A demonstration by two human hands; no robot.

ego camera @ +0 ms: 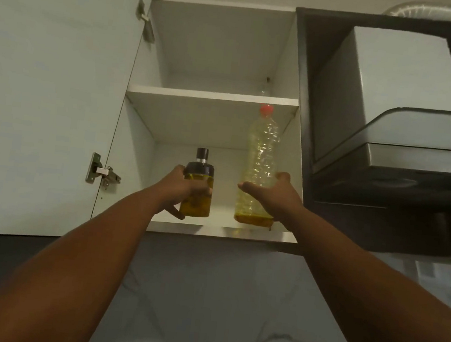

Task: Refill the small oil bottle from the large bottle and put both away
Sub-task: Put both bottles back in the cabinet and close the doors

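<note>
**Two bottles, two hands, one open cabinet**

Two bottles stand upright on the lower shelf of an open wall cabinet, apart from each other. The small oil bottle, dark-capped and holding yellow oil to well above its middle, sits on the left. The large bottle, clear plastic with a red cap, sits on the right with only a shallow layer of oil at its base.

Two bare arms reach up. The left hand wraps the small bottle at mid-height, fingers curled round its front and pressed to the glass. The right hand cups the lower half of the large bottle, thumb on one side and fingers curved round the other; most of those fingers are hidden behind the plastic, so how firmly they press cannot be told.

The cabinet has two shelves. On the upper shelf one faint clear object shows at the back right, too dim to identify. One door hangs open at left with two hinges. A range hood at right is cut off by the edge.
</note>
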